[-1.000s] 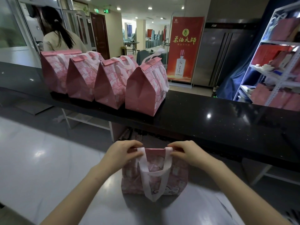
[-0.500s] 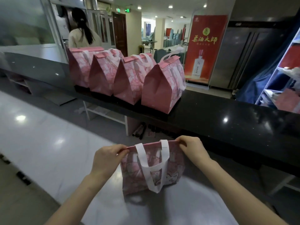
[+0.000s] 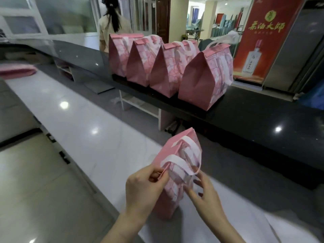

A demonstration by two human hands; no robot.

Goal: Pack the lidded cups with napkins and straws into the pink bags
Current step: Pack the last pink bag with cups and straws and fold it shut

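Note:
A pink bag (image 3: 177,165) with white handles stands on the white counter (image 3: 84,123) in front of me, turned so its narrow side faces me, top folded shut. My left hand (image 3: 143,190) pinches the near end of the bag's folded top edge. My right hand (image 3: 205,192) is at the bag's right side, fingers spread and touching the white handle and bag face. What is inside the bag is hidden. No cups, napkins or straws are visible.
Several closed pink bags (image 3: 203,79) stand in a row on the raised black ledge (image 3: 263,120) behind. A stack of flat pink bags (image 3: 17,71) lies far left on the counter. A person (image 3: 114,25) stands beyond the ledge. A red banner (image 3: 263,39) is at the right.
The bag has turned from broadside to end-on. My hands have moved from its two top corners to the near end, and the view has swung left.

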